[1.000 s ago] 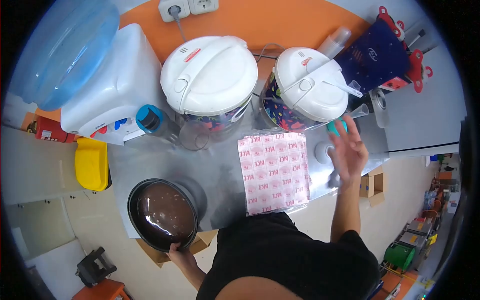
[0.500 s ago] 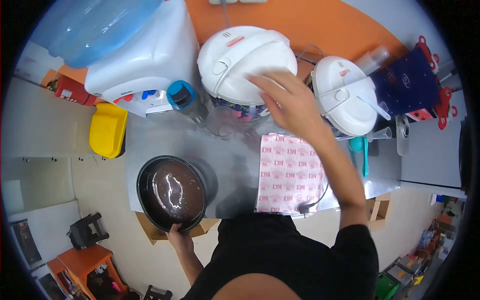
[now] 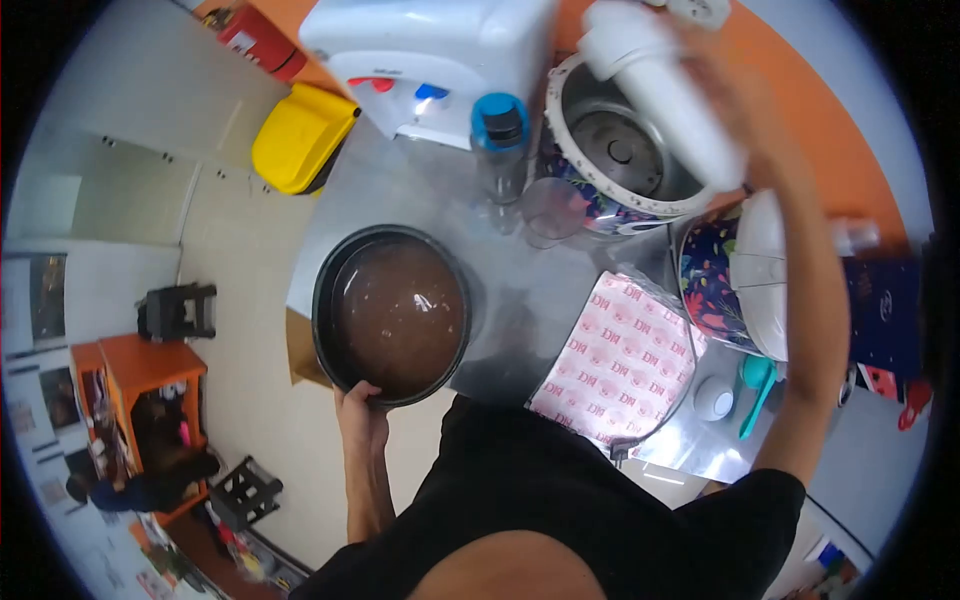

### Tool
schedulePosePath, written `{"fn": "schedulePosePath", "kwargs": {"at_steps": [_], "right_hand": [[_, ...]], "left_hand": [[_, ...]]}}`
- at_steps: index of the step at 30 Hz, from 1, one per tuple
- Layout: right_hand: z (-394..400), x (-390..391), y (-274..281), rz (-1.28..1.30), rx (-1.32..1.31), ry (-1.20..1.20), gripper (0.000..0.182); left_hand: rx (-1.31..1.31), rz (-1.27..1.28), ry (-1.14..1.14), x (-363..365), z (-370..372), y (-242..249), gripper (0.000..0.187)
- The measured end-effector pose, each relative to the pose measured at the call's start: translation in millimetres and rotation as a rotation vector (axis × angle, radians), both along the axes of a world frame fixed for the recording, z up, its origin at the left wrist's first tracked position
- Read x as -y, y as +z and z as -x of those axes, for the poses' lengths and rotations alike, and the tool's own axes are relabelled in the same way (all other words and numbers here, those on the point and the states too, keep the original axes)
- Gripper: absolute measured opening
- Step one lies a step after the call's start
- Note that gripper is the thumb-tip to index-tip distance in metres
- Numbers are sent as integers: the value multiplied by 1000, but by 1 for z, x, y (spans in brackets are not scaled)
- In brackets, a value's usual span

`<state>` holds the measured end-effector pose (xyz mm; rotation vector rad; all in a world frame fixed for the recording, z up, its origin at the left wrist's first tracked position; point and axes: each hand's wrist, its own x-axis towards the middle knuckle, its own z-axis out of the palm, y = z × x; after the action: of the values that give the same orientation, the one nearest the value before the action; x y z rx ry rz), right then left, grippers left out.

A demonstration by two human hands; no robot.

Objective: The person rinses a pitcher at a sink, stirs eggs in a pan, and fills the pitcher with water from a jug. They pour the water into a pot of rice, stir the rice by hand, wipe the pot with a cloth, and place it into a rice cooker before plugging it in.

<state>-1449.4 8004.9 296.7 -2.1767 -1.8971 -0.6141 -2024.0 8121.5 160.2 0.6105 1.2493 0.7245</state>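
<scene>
My left hand grips the near rim of a dark round pot that holds brown liquid. My right hand, blurred, is at the raised white lid of the large floral cooker; its fingers are too smeared to make out. Under the lid the cooker's metal inside shows. A second floral cooker with a white lid stands to the right, beside my right forearm.
Left of the cooker stand a clear cup, a bottle with a blue cap and a white dispenser. A pink-printed sheet with a cable and plug, a white cap and a teal spoon are at the right.
The large cooker's lid has gone from closed to raised, with my right hand at it. The view has turned and shifted. My left hand still holds the pot.
</scene>
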Motion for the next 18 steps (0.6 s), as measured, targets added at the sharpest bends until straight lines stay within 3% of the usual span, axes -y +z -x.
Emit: {"fn": "schedulePosePath", "kwargs": {"at_steps": [1, 3, 4, 7, 9, 10, 12, 14, 15, 16, 17, 18], "right_hand": [[-22, 8, 11, -74, -202, -130, 32], [-16, 28, 59, -273, -716, 4, 33], [28, 31, 98, -267, -870, -86, 38], [-7, 71, 109, -401, -756, -251, 40], [-56, 97, 99, -412, -1014, -90, 39], [-72, 109, 99, -415, -1014, -89, 39], [-94, 125, 104, -646, -937, -593, 33], [-41, 127, 107, -1057, -727, -502, 33], [14, 125, 107, -811, -625, -552, 35], [68, 124, 88, -319, -139, -501, 36], [141, 105, 77, -522, -988, -308, 36], [174, 100, 73, -214, -898, -276, 35]], "left_hand": [[3, -31, -29, 3, 0, 10, 58], [10, -33, -41, 5, -5, 21, 60], [47, -21, -65, 6, -7, 34, 60], [35, -91, -108, 4, -11, 59, 57], [12, -126, -155, 4, -19, 92, 53], [12, -128, -156, 5, -30, 111, 53], [-42, -167, -216, 8, -52, 145, 51], [-51, -163, -214, 11, -73, 173, 49], [-67, -174, -291, 12, -83, 186, 49], [-77, -184, -370, 11, -97, 195, 48], [-65, -183, -368, 11, -110, 202, 48], [-57, -190, -423, 12, -122, 207, 48]]}}
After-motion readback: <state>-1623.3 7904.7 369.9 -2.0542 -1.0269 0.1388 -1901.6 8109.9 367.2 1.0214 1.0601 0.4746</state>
